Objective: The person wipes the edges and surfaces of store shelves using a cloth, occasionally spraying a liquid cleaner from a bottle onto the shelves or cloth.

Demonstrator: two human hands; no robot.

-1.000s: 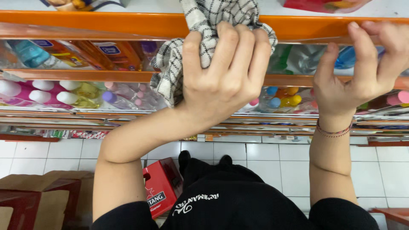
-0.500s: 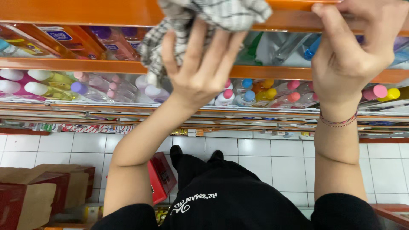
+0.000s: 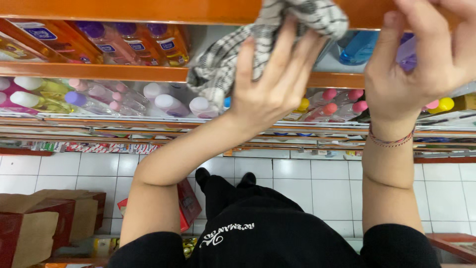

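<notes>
Now the orange shelf edge (image 3: 124,11) sits closer than it did a second ago — the view has tipped up and both hands have risen with it, so the wiping has moved onto the upper board. Two orange shelf boards show, the lower one (image 3: 89,72) running across below the bottles. On the white tiled floor (image 3: 307,183) stand two brown cardboard boxes (image 3: 44,218) at lower left, with one red packet (image 3: 186,206) beside the person's leg. One checked cloth (image 3: 233,54) — grey and white — hangs bunched against the upper board, clamped under the spread fingers of the left hand (image 3: 270,82), which presses it to the shelf front. The right hand (image 3: 421,59) grips the board's edge, fingers curled over it, holding nothing else; one woven bracelet (image 3: 390,141) circles its wrist. Bottles with pink, white, purple and yellow caps (image 3: 168,101) lie in rows, too many and too overlapped to count
</notes>
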